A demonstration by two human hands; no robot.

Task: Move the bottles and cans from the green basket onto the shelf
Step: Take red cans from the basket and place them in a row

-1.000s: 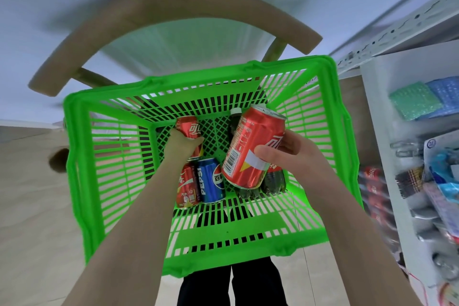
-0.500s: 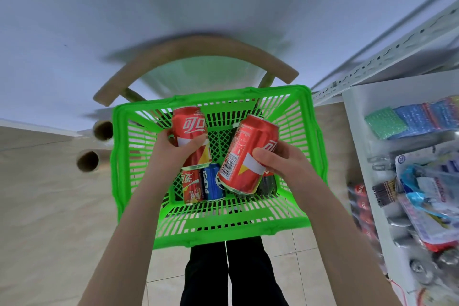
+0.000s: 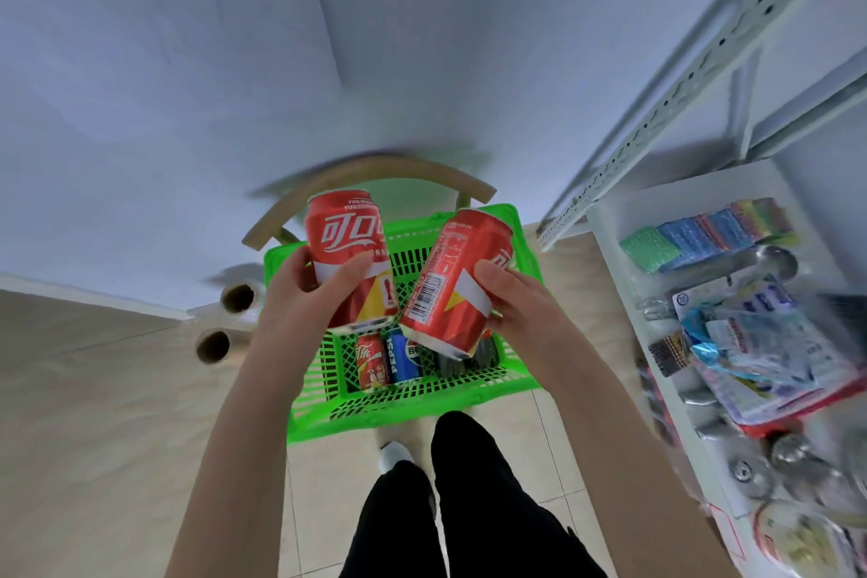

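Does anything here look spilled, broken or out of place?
Nothing looks spilled or damaged. The red can in the right hand leans sideways, and the Pepsi can and small red can lie flat in the green basket.

Dark bottles (image 3: 488, 352) mostly hidden behind right-hand can (image 3: 450, 282), shelf goods (image 3: 760, 343) blurred, cut by right edge.

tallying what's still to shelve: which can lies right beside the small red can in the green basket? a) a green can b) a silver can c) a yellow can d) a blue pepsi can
d: the blue pepsi can lies side by side with the small red can in the green basket, below the left red can in the left hand and the right red can in the right hand
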